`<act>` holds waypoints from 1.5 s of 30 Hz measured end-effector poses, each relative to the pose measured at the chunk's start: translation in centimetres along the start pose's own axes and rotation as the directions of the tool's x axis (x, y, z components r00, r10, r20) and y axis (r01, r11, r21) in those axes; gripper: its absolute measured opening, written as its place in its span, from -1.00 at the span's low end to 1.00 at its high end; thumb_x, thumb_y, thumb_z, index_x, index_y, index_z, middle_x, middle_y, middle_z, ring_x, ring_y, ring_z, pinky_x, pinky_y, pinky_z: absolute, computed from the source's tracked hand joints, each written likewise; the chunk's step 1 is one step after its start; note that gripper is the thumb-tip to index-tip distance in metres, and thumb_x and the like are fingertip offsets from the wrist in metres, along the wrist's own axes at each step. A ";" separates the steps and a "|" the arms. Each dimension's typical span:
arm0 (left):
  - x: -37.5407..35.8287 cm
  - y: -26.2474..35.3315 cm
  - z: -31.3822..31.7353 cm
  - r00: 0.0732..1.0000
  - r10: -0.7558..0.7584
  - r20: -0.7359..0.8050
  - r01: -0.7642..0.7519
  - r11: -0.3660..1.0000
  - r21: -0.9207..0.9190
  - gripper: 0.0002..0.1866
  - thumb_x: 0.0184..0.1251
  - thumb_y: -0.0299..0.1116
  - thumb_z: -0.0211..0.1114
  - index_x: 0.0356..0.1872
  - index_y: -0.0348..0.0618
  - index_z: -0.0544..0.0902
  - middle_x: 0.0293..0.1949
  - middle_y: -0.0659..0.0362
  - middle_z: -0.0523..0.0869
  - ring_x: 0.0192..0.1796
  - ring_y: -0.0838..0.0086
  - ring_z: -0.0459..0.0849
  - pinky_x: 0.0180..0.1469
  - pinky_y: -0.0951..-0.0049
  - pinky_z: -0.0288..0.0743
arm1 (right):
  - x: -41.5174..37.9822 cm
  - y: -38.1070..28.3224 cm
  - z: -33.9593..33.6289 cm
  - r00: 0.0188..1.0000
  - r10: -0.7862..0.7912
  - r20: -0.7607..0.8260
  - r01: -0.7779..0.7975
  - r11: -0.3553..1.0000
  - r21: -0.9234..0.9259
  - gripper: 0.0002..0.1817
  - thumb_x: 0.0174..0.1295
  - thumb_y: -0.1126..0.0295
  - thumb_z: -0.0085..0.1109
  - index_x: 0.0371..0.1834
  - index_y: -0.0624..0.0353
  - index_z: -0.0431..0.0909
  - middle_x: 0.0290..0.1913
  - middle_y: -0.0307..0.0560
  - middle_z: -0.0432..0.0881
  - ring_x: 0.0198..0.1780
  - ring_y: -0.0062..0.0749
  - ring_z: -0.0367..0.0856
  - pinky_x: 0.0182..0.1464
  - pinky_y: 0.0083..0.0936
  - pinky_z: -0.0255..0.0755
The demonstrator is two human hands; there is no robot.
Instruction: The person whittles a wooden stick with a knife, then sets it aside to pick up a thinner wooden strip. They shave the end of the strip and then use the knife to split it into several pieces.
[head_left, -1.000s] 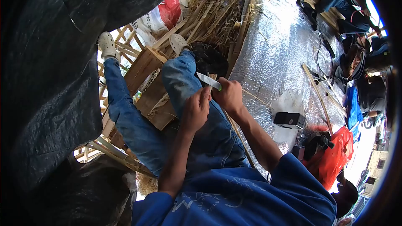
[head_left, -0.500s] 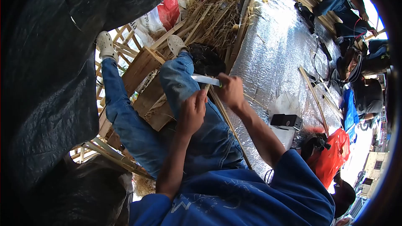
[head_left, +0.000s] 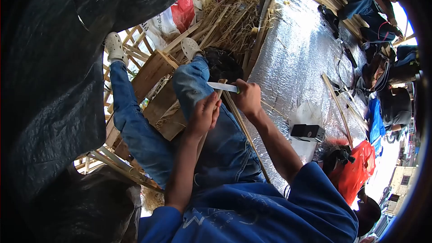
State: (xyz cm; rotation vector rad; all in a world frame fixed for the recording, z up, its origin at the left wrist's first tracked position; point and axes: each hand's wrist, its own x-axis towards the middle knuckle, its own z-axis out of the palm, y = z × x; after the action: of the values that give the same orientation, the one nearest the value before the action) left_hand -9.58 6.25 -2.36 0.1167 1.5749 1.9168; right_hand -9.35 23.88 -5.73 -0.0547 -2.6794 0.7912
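Observation:
My right hand (head_left: 247,96) is closed around the handle of a knife (head_left: 223,87). Its pale blade points left, across the upper end of a thin bamboo strip (head_left: 220,93). Around that strip, just below the blade, my left hand (head_left: 204,116) is closed, its fingers mostly straight. The strip's lower part passes behind my left hand and along the forearm. Both hands are over my jeans (head_left: 193,85), near the knee. Exactly where the edge meets the strip is too small to tell.
Silver foil sheeting (head_left: 292,54) covers the surface at right, with a black box (head_left: 308,132) and a red bag (head_left: 357,164) on it. Wood strips and straw (head_left: 234,18) lie ahead. Black plastic sheeting (head_left: 49,85) hangs at left. Other people (head_left: 371,6) sit at far right.
My left hand has turned and its fingers have straightened somewhat, showing more of the strip below it. The knife has tilted slightly and stays near the strip's upper end.

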 end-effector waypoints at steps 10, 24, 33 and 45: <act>-1.2 0.9 0.5 0.997 -0.046 0.058 0.053 0.991 -0.124 -0.56 0.55 0.02 -0.13 -0.33 -0.12 0.47 -0.76 0.40 0.32 -0.79 0.77 0.26 -0.76 0.74 0.09 | -3.6 -3.4 -1.7 0.961 0.226 0.162 -0.253 0.952 0.170 -0.83 0.05 0.37 0.21 -0.57 0.23 0.56 -0.61 0.23 0.54 -0.46 0.19 0.58 -0.38 -0.13 0.49; -1.1 3.3 1.5 0.981 0.168 -0.095 -0.166 0.986 0.027 -0.73 0.55 -0.24 -0.06 -0.15 -0.23 0.52 -0.46 0.23 0.59 -0.68 0.75 0.38 -0.68 0.70 0.23 | 1.5 -4.8 -6.8 0.880 0.178 0.440 -0.180 0.983 -0.038 -0.79 0.09 0.33 0.16 -0.49 0.26 0.66 -0.54 0.25 0.60 -0.42 0.13 0.64 -0.29 -0.17 0.55; -0.6 3.2 2.6 0.967 0.186 -0.171 -0.162 0.976 0.145 -0.60 0.59 -0.12 -0.14 -0.30 -0.21 0.52 -0.64 0.27 0.49 -0.67 0.68 0.37 -0.60 0.59 0.25 | 4.1 -5.0 -8.0 0.787 0.124 0.604 -0.046 0.989 -0.143 -0.76 0.08 0.42 0.07 -0.62 0.34 0.62 -0.69 0.22 0.52 -0.64 -0.04 0.59 -0.48 -0.25 0.48; 0.3 2.7 2.4 0.936 0.250 -0.247 -0.149 0.919 0.365 -0.50 0.58 -0.08 -0.15 -0.32 -0.28 0.59 -0.69 0.26 0.46 -0.67 0.64 0.41 -0.57 0.54 0.26 | 3.1 -5.9 -7.2 0.854 0.188 0.485 -0.046 0.956 -0.290 -0.81 0.10 0.40 0.09 -0.50 0.25 0.67 -0.56 0.16 0.63 -0.47 0.01 0.69 -0.38 -0.20 0.56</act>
State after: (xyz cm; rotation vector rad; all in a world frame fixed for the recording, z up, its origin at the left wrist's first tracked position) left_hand -9.84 8.27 0.66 0.1564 2.1639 1.8560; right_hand -9.47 23.03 4.07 -0.0892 -3.3073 0.5178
